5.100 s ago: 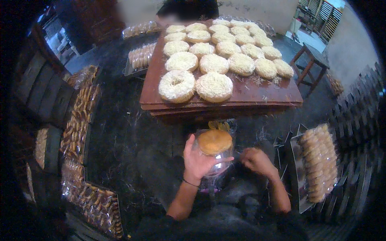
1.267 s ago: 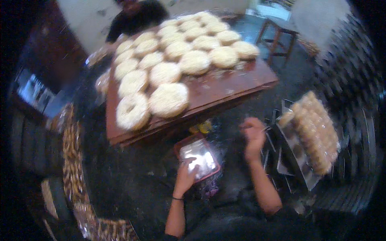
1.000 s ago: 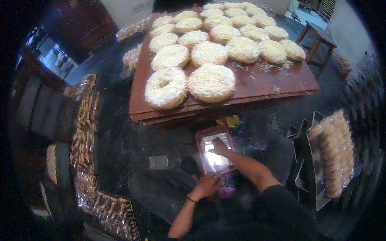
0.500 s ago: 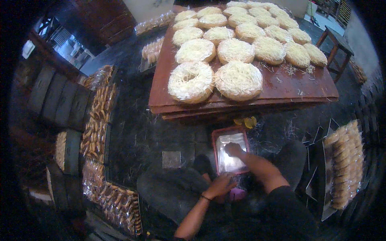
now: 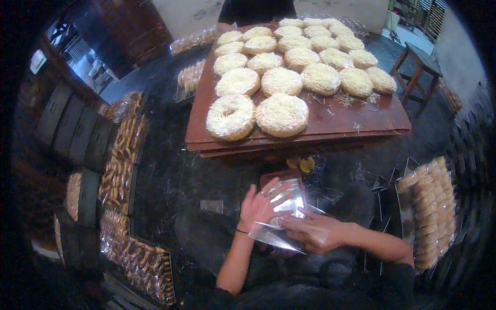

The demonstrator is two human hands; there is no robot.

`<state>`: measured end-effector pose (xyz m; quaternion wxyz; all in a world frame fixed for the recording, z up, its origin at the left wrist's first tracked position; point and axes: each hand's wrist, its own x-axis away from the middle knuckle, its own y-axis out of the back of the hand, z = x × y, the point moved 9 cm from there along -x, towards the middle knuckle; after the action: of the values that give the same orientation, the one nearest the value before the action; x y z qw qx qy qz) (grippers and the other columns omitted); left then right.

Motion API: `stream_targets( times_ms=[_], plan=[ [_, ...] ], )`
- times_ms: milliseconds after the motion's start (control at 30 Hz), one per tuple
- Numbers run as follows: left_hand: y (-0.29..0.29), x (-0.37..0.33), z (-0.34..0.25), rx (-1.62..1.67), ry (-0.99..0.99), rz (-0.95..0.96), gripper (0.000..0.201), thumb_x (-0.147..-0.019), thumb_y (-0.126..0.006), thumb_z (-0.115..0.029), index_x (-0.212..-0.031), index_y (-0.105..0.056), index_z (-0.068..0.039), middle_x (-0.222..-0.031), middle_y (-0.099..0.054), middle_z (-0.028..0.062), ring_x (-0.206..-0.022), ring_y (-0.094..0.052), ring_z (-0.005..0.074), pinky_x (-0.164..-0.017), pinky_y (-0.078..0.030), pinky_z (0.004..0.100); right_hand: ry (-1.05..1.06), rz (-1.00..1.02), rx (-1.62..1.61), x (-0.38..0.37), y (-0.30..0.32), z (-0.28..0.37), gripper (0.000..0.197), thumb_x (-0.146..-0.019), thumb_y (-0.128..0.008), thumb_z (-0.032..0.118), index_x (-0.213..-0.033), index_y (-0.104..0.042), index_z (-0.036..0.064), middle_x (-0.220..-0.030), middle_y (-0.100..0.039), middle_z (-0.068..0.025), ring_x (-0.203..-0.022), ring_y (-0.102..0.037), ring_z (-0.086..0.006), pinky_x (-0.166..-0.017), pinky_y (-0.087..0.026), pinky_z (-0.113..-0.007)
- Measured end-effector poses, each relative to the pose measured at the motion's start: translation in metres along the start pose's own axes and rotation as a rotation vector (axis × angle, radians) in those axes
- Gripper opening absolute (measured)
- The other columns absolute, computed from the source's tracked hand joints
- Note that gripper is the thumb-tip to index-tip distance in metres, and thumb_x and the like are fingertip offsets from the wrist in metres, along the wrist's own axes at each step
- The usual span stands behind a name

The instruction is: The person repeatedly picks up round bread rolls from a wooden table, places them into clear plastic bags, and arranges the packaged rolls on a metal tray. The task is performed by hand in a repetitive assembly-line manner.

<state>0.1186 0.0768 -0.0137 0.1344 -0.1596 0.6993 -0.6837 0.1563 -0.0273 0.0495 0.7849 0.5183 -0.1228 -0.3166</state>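
Observation:
My right hand (image 5: 318,232) has its fingers closed on a clear plastic bag (image 5: 271,236), whose near edge hangs out toward my lap. Beside it, my left hand (image 5: 257,209) is open, fingers spread, close against the plastic. Whether those fingers touch the bag I cannot tell. Just beyond both hands lies a reddish tray (image 5: 267,176) with shiny clear plastic (image 5: 295,192) in it, partly covered by my fingers. Farther off, round buns topped with grated cheese (image 5: 283,114) stand in rows on a brown board (image 5: 336,126); the nearest left one is ring-shaped.
Packed bread (image 5: 119,186) lines the left side near stacked dark crates (image 5: 62,121). A tray of wrapped rolls (image 5: 428,212) stands at the right. Small yellow things (image 5: 307,165) lie before the board. Behind it are a wooden stool (image 5: 419,72) and a dark-clothed person (image 5: 257,10).
My right hand has come back from the tray with a clear plastic bag. My left hand has risen and spread its fingers beside it. A dark-clothed person now shows behind the board.

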Motion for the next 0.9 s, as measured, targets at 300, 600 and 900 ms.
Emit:
stream_targets(
  times_ms=[300, 600, 900],
  plan=[
    [-0.084, 0.008, 0.023, -0.788, -0.001, 0.230, 0.090, -0.073, -0.068, -0.043, -0.143, -0.014, -0.026, -0.148, -0.003, 0.0149, -0.133, -0.014, 0.0406, -0.100, -0.028, 0.0559, -0.189, -0.689, -0.286, -0.005, 0.035, 0.007, 0.061, -0.067, -0.077, 0.015, -0.121, -0.050, 0.0086, -0.136, -0.029, -0.0268, -0.107, -0.051, -0.0345, -0.088, -0.045, -0.039],
    [-0.056, 0.052, 0.002, -0.690, -0.701, 0.013, 0.072, -0.075, -0.062, -0.047, -0.133, -0.036, -0.013, -0.147, -0.012, 0.0155, -0.131, -0.024, 0.0341, -0.106, -0.023, 0.0493, -0.349, -0.576, -0.402, -0.048, 0.051, -0.002, 0.060, -0.072, -0.072, 0.027, -0.124, -0.048, 0.0103, -0.140, -0.028, -0.0200, -0.120, -0.042, -0.0351, -0.098, -0.037, -0.042],
    [-0.003, 0.084, -0.085, 0.212, -0.817, -0.209, 0.043, -0.082, -0.052, -0.039, -0.107, -0.056, -0.005, -0.132, -0.038, 0.0232, -0.126, -0.030, 0.0405, -0.104, -0.023, 0.0568, -0.633, -1.054, 0.251, 0.002, 0.185, -0.047, 0.076, -0.067, -0.074, 0.026, -0.129, -0.037, 0.0010, -0.126, -0.045, -0.0202, -0.115, -0.044, -0.0375, -0.098, -0.034, -0.043]
  ],
)
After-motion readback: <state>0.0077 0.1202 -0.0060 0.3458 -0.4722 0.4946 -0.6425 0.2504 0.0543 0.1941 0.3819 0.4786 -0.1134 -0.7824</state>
